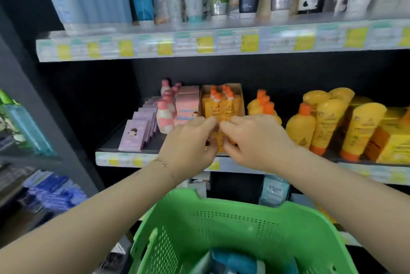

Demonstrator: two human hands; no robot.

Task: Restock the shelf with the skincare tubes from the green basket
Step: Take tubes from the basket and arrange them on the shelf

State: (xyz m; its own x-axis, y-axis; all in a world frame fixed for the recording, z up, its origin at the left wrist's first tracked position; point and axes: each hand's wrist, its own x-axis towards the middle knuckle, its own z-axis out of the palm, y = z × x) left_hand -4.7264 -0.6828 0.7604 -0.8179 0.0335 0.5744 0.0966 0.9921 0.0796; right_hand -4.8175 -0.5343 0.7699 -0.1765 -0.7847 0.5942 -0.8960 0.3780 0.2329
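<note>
Orange tube (221, 145), flat, pinched between left hand (190, 140) and right hand (255, 140).

The perforated basket (233, 218) is showing bright green. The small packs (214, 108) and big bottles (299, 128) are showing yellow with orange caps.

Basket (233, 218) sits nearest, below and in front of the middle shelf (124, 159), with the left hand (190, 140) and right hand (255, 140) meeting on a pack (220, 140) at its front edge, just before the carton (241, 100) of small tubes (216, 98). Left of the carton: boxes (187, 102), then bottles (165, 116), then flat packets (133, 135); right of it, capped bottles (264, 105) and big tubes (359, 127), with the upper shelf (221, 43) overhead.
</note>
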